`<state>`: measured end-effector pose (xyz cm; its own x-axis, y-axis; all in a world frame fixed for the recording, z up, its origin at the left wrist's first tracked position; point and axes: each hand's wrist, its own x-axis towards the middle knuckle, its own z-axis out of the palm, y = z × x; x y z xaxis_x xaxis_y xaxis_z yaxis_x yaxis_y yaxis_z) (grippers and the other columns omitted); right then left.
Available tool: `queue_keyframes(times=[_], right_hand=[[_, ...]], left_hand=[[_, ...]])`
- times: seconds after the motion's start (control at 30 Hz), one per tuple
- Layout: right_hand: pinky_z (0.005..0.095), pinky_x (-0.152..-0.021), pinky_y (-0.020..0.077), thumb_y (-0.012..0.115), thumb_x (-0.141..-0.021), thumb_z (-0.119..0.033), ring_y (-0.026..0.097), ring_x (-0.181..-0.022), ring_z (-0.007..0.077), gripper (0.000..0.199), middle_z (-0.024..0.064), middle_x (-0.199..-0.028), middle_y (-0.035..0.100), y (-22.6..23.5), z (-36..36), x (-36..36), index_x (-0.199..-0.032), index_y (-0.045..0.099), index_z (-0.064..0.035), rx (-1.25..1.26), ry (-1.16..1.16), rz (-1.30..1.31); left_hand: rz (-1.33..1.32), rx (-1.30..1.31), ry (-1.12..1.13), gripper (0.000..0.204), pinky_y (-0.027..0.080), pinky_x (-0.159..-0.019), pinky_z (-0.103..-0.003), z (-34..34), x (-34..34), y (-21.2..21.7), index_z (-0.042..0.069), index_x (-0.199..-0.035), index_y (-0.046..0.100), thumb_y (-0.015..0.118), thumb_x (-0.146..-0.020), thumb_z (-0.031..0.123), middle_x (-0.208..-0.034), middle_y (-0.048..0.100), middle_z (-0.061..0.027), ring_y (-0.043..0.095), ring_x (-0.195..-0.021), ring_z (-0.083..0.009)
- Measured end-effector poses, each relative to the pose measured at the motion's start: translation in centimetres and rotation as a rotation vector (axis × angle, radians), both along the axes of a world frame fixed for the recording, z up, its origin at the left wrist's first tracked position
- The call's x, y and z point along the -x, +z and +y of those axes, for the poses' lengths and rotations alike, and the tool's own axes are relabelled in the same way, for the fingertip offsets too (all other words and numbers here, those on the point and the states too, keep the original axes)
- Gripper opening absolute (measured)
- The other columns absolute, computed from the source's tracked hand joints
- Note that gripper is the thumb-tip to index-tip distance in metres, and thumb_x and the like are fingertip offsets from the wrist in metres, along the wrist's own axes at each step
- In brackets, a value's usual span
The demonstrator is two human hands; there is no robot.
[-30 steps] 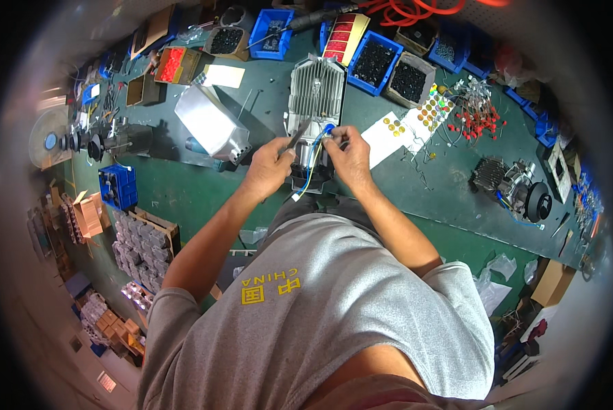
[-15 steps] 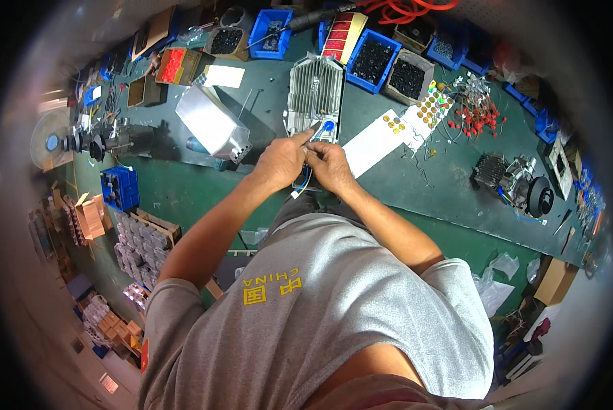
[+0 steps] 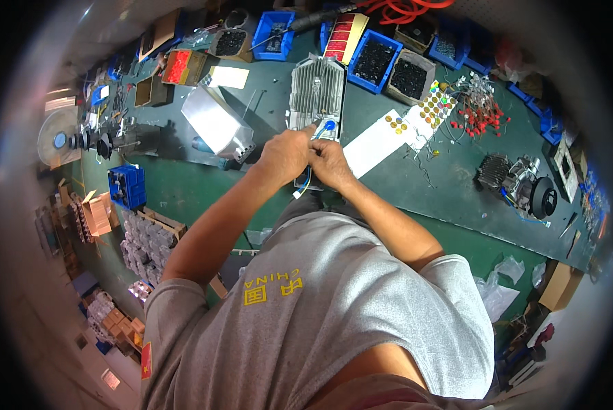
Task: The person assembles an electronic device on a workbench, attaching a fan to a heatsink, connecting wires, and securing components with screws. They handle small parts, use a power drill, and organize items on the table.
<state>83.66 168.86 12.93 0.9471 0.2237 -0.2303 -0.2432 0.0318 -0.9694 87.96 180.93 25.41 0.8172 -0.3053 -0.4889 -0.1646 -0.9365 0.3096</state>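
Finned metal housing on bench, upper ctr of frame. L hand curled over its lower part, R hand beside it, fingers bunched narrow; can't tell what either grips. Housing prob. heavy, rigid, fins maybe sharp: hold by side edges. Blue wires look light, flexible; take by white plug, no yanking.

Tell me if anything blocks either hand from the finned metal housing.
Nothing visible does: the left hand and right hand are close together over the lower part of the finned metal housing; whatever lies directly beneath them is hidden.
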Motion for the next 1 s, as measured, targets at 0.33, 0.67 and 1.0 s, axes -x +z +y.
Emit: queue_keyframes(times=[0.33, 0.67, 1.0], right_hand=[[0.0301, -0.064, 0.0476, 0.059, -0.095, -0.007, 0.058, -0.069, 0.0112, 0.02, 0.0056, -0.078, 0.069, 0.5, -1.7, 0.2, -0.106, 0.072, 0.003, -0.03, 0.065, 0.117], [0.0247, -0.06, 0.0491, 0.065, -0.095, -0.006, 0.059, -0.066, 0.0091, 0.032, 0.003, -0.082, 0.067, 1.9, -3.1, 0.6, -0.125, 0.064, 0.0063, -0.194, 0.083, 0.342], [0.0268, -0.07, 0.0538, 0.069, -0.094, -0.015, 0.067, -0.083, 0.0125, 0.023, 0.0063, -0.098, 0.074, -7.0, -10.5, 3.9, -0.112, 0.072, -0.0014, 0.08, -0.212, 0.396]], left_hand=[[-0.075, 0.375, 0.342, 0.045, 0.054, -0.084, -0.045, 0.3, 3.1, -5.8, 0.005, -0.144, 0.054, 0.05, -0.1, 0.01, -0.103, 0.068, -0.0313, 0.069, -0.095, -0.0441], [-0.089, 0.753, 0.654, 0.04, 0.052, -0.066, -0.031, 3.2, 5.3, -5.5, -0.001, -0.138, 0.056, 0.057, -0.101, 0.013, -0.087, 0.069, -0.0099, 0.062, -0.07, -0.0154], [0.159, 0.745, 1.012, 0.031, 0.05, -0.057, -0.032, 12.2, 4.0, -19.4, 0.001, -0.123, 0.055, 0.061, -0.093, 0.003, -0.084, 0.065, -0.0087, 0.062, -0.066, -0.016]])
